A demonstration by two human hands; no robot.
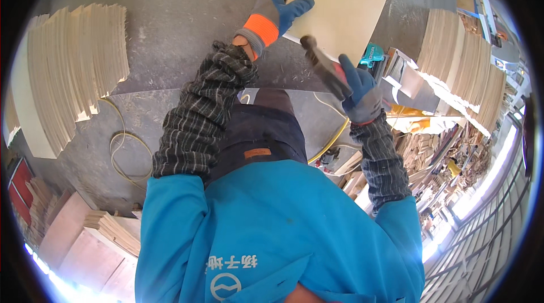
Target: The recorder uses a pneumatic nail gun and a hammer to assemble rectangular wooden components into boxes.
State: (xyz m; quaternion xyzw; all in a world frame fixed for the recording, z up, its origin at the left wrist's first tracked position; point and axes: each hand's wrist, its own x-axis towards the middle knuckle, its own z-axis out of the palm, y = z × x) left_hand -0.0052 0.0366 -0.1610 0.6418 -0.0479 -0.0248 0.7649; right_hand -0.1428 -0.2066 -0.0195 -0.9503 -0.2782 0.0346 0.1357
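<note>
While the left grip (281,7) pinches the pale board (350,11) by its left edge, seemingly steadying it, the right grip (361,94) encircles a hand tool (327,69) at its near edge.

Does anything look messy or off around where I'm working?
Yes: the heap of wood scraps at the right looks untidy, its pieces lying at all angles. The pale board at your left hand also has small brown spots; I can't tell if they're knots or damage.

Board (351,11) ahead, between stacks (79,59) (left, right)
</note>
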